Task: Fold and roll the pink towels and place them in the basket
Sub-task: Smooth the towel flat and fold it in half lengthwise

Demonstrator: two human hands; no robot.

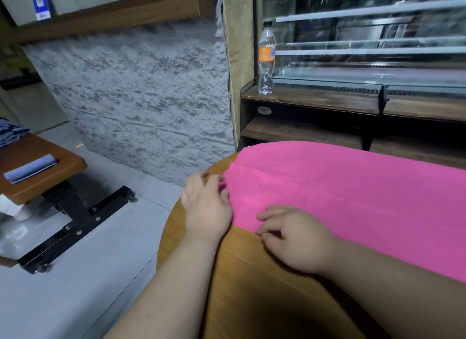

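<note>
The pink towel (353, 192) lies flat on the right of the counter (242, 275), its short left edge under both hands. The left hand (206, 207) rests loosely curled, parted fingers (223, 193) on the far part of that edge; the right hand (297, 240) curls its fingers (267, 231) at the near corner, pinch unconfirmed. Judged step: starting the fold; next, grip both corners evenly and carry the edge rightward.

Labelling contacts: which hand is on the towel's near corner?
The right hand, with its fingers curled at the near corner of the pink towel. The left hand touches the same short edge farther up, toward the far corner.
</note>
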